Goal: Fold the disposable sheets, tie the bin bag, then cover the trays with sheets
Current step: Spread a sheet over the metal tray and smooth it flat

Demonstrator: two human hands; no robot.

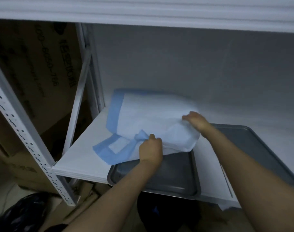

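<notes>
A white disposable sheet [148, 114] with a blue border lies crumpled over the far part of a grey metal tray [176, 178] on the white shelf. My left hand [151, 149] pinches a bunched blue fold at the sheet's near edge. Farther back, my right hand [195, 120] grips the sheet's right side. The tray's near half is bare. A second grey tray [260, 153] lies uncovered to the right, partly behind my right forearm.
The white shelf board [79, 158] sits in a white metal rack with a perforated upright [34, 148] at the left. Cardboard boxes [34, 72] stand behind the rack. A black bin bag [20, 215] lies on the floor at bottom left. Another shelf runs overhead.
</notes>
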